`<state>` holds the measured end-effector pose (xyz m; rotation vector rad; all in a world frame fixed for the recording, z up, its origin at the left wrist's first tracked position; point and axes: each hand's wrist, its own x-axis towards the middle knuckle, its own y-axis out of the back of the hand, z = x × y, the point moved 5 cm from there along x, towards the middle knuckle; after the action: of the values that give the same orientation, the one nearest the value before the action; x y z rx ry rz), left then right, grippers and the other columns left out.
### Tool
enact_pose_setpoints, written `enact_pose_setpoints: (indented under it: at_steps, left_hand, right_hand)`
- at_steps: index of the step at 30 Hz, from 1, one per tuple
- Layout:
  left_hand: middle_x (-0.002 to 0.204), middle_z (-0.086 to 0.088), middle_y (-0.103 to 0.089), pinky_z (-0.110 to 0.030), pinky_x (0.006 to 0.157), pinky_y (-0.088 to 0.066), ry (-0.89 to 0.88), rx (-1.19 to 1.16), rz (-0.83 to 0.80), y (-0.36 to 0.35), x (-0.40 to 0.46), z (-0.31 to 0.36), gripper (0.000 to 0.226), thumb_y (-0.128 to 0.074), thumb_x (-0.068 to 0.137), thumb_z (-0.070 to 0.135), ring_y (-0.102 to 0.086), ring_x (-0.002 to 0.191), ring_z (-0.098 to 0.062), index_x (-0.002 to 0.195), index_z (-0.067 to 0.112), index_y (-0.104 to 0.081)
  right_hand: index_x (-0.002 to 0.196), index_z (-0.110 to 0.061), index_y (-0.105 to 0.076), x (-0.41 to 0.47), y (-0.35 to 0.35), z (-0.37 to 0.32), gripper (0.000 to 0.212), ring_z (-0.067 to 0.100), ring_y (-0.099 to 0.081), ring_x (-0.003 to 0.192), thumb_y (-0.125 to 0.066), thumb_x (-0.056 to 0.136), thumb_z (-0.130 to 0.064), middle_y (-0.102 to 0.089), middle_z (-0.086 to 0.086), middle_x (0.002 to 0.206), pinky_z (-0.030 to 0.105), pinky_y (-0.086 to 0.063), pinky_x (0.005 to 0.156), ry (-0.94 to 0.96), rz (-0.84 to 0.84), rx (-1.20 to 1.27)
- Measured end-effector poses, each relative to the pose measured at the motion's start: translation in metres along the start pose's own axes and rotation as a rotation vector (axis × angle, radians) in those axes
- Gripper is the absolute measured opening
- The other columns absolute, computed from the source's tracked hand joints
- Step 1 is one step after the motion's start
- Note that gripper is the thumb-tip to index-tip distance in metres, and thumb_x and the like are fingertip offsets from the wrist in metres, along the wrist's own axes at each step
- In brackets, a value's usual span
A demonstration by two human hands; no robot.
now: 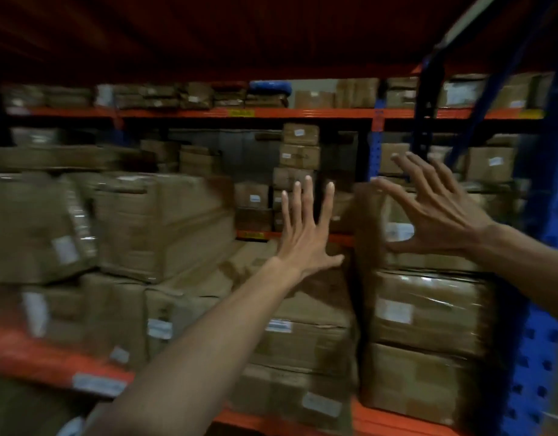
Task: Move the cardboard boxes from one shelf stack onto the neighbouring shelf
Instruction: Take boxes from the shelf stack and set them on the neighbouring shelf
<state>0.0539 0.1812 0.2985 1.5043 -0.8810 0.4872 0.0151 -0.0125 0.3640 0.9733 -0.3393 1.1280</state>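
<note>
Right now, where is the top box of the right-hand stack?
In the head view, right of centre: the top box sits just behind the open right hand, beside the blue upright.

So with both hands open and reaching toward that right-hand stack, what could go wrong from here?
1. The top box sits high on the right stack; the left hand and right hand are spread open with no hold on it, so a one-sided grab could tip it.
2. The boxes below look plastic-wrapped, possibly slippery.
3. The blue upright stands close beside the stack; knuckles could strike it.
</note>
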Motion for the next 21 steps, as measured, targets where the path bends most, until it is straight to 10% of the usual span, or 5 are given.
enact_pose_setpoints:
  at_steps: [11, 21]
  left_hand:
    - [0.156, -0.024, 0.029, -0.054, 0.114, 0.010, 0.937, -0.383, -0.003, 0.035, -0.133, -0.296, 0.153, -0.086, 0.060, 0.056, 0.018, 0.145, -0.043, 0.147, 0.016, 0.033]
    - [0.159, -0.019, 0.017, -0.051, 0.118, -0.007, 0.945, -0.546, -0.245, -0.025, -0.163, -0.365, 0.174, -0.082, 0.034, 0.077, 0.007, 0.148, -0.038, 0.142, 0.016, 0.040]
  right_hand:
    - [0.157, -0.028, 0.015, 0.205, 0.021, -0.263, 0.129, 0.038, 0.011, 0.150, -0.070, 0.070, -0.072, 0.013, 0.019, 0.164, 0.053, 0.008, 0.120, 0.360, 0.056, -0.028]
    - [0.148, -0.034, 0.033, 0.321, 0.003, -0.409, 0.133, 0.036, 0.034, 0.142, -0.077, 0.074, -0.045, 0.037, 0.012, 0.157, 0.063, 0.015, 0.115, 0.571, -0.145, -0.437]
